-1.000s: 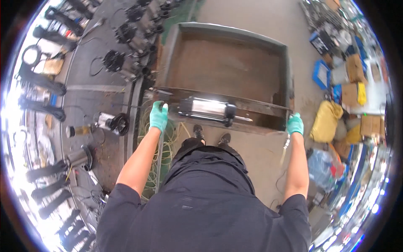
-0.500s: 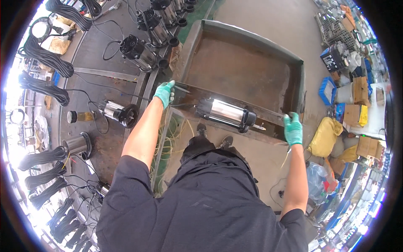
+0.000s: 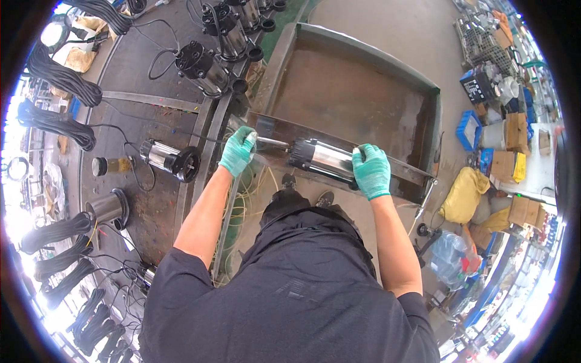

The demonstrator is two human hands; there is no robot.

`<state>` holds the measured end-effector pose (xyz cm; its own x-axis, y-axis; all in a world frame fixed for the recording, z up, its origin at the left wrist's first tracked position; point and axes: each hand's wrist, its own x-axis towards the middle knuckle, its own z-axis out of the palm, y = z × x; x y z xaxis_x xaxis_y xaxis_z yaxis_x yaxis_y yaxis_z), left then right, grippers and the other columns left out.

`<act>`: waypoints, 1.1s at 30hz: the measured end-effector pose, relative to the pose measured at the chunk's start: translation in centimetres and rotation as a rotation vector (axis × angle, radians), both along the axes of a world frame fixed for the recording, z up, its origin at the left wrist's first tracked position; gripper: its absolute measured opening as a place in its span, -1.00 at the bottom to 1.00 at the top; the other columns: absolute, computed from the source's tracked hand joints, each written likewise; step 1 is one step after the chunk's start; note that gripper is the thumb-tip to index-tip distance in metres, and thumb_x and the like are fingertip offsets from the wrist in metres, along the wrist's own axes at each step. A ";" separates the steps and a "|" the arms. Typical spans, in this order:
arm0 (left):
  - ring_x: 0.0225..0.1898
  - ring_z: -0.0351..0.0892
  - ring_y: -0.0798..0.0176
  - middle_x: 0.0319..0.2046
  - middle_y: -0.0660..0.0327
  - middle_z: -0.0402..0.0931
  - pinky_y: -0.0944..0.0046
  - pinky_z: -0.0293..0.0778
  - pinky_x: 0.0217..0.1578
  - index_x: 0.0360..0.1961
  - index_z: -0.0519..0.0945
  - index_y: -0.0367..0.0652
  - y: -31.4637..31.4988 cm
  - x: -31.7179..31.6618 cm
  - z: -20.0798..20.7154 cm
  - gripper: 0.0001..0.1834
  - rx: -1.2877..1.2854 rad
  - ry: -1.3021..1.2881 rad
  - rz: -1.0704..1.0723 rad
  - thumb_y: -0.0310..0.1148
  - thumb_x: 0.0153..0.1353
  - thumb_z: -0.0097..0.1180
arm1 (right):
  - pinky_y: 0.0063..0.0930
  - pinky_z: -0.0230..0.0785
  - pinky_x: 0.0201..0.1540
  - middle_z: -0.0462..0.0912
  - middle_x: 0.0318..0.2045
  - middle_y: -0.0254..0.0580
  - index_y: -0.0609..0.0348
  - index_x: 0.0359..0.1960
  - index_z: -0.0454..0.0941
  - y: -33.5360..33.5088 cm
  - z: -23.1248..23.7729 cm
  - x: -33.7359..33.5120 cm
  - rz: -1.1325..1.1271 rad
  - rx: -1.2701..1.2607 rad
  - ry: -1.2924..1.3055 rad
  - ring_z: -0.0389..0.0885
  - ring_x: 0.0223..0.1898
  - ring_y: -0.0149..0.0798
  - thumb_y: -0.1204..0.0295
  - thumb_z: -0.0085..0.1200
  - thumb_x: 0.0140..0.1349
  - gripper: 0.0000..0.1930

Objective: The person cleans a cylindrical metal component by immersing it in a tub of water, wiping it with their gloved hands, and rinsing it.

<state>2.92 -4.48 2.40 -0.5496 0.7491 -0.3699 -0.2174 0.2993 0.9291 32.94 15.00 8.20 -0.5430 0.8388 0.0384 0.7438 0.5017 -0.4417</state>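
A silver submersible pump (image 3: 327,157) with black ends lies across the near edge of a rusty metal tray (image 3: 437,121). My left hand (image 3: 239,151), in a green glove, is closed around a thin metal rod (image 3: 273,143) that reaches to the pump's left end. What tips the rod is too small to make out. My right hand (image 3: 371,171), gloved alike, wraps over the pump's right end and hides much of it. At the tray's near right corner hangs another slim metal bar (image 3: 425,198).
Left of the tray stands a dark bench (image 3: 154,224) with another pump (image 3: 169,160), a metal cylinder (image 3: 108,209) and coiled black cables (image 3: 63,75). More pumps (image 3: 203,69) stand along its far edge. At right are a blue crate (image 3: 469,130) and a yellow sack (image 3: 465,193).
My right hand has moved left from the tray's right corner onto the pump. My left hand has come down slightly, bringing the rod to the pump's left end.
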 end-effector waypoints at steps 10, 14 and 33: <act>-0.78 0.34 0.43 -0.61 0.32 0.51 0.40 0.21 -0.79 -0.28 0.52 -0.05 1.1 -1.0 -1.3 -0.83 -0.187 -0.322 -0.021 -0.24 0.44 0.13 | -0.10 0.48 -0.05 0.69 -0.31 -0.04 0.16 -0.34 0.65 -0.2 -0.5 -0.2 -0.032 0.059 0.000 0.61 -0.19 0.07 0.30 0.13 0.29 -0.80; -0.80 0.30 0.43 -0.64 0.33 0.48 0.39 0.17 -0.80 -0.33 0.51 -0.06 1.3 -1.9 -1.5 -0.77 -0.213 -0.431 -0.039 -0.19 0.45 0.12 | -0.09 0.48 -0.05 0.69 -0.31 -0.04 0.17 -0.34 0.65 -0.1 -0.5 -0.3 -0.040 0.054 -0.031 0.61 -0.18 0.08 0.30 0.13 0.29 -0.81; -0.43 0.57 0.37 -0.26 0.34 0.67 0.34 0.51 -0.34 0.05 0.66 -0.10 1.6 -3.0 -3.4 -0.73 -0.065 0.194 -0.528 -0.28 0.38 0.20 | -0.10 0.48 -0.05 0.70 -0.31 -0.03 0.17 -0.33 0.66 -0.1 -0.4 -0.5 -0.042 0.052 -0.062 0.62 -0.19 0.07 0.30 0.13 0.27 -0.80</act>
<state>-0.08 -2.90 -1.03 -0.1693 0.9197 -0.3542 0.1506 0.3793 0.9129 32.44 14.95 7.77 -0.5099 0.8587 0.0501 0.7900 0.4905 -0.3678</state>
